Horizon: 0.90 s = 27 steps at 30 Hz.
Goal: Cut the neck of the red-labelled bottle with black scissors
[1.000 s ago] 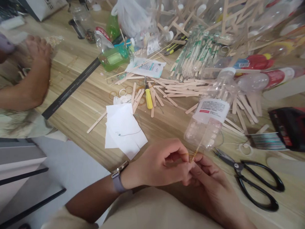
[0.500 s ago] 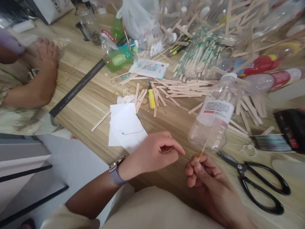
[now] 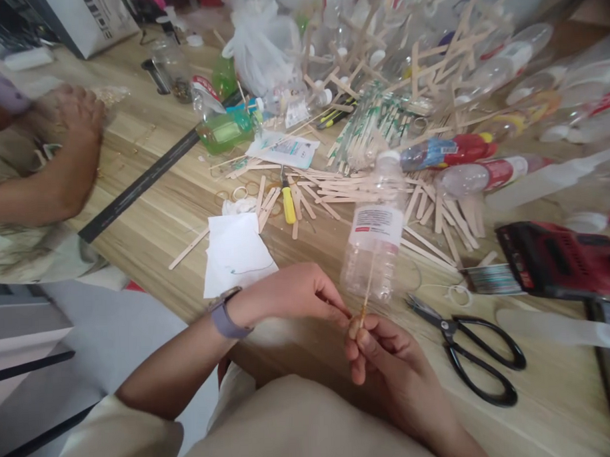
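My right hand point(image 3: 389, 355) pinches a thin wooden stick point(image 3: 370, 283) near its lower end, where something amber-coloured, perhaps a rubber band, is wrapped around it. The stick points up and away, in front of a clear plastic bottle point(image 3: 378, 229) with a white label. My left hand point(image 3: 300, 295), with a watch on the wrist, reaches to the wrapped end. Its thumb and forefinger are closed against my right fingertips; what they hold, if anything, is hidden. Black-handled scissors point(image 3: 451, 330) lie to the right of my right hand. White paper point(image 3: 235, 247) lies beyond my left hand.
Craft sticks point(image 3: 353, 185), a yellow-handled screwdriver point(image 3: 288, 204) and a green bottle point(image 3: 226, 130) lie farther back. Plastic bottles crowd the back right. A red and black power-tool battery point(image 3: 546, 257) sits right. At the left, another person's hands point(image 3: 81, 109) rest over the table.
My left hand has closed in on the stick's wrapped end and now meets my right fingertips; its fingers have come together. The view has shifted, so the table things appear farther left.
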Available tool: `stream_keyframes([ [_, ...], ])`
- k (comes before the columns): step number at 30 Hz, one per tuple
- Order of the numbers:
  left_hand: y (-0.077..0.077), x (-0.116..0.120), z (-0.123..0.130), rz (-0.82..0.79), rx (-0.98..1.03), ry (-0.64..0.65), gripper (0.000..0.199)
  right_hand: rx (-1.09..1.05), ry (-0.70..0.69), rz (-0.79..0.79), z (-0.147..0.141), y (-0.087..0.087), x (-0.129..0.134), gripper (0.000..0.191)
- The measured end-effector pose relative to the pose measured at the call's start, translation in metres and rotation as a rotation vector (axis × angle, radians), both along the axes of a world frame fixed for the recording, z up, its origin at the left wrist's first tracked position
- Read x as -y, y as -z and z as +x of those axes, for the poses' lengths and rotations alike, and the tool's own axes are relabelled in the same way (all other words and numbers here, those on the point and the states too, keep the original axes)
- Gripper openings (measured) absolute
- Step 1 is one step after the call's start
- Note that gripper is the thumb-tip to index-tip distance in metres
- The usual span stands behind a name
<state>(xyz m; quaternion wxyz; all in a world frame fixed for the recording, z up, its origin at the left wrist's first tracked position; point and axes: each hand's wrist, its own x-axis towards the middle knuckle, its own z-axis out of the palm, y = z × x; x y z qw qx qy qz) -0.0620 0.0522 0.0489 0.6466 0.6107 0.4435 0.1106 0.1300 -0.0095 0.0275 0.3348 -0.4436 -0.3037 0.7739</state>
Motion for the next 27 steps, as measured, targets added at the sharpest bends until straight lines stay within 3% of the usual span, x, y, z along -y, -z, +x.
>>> stream_keyframes([
  [2,0.003,-0.002,0.0,-0.073,0.089,-0.001,0.019,-0.011,0.006,-0.017,0.0,-0.001,0.0,0.025],
  [7,0.014,0.013,0.014,-0.231,0.385,-0.236,0.025,-0.018,0.083,-0.033,-0.003,-0.003,-0.001,0.029],
  [10,0.013,0.023,0.024,-0.326,0.556,-0.284,0.028,-0.064,0.099,-0.092,-0.005,-0.004,-0.001,0.031],
  [22,0.009,0.028,0.034,-0.285,0.553,-0.338,0.04,-0.19,0.098,-0.183,0.0,0.007,0.001,0.025],
  [27,0.006,0.028,0.037,-0.301,0.515,-0.351,0.037,-0.27,0.1,-0.318,0.001,0.012,0.004,0.028],
])
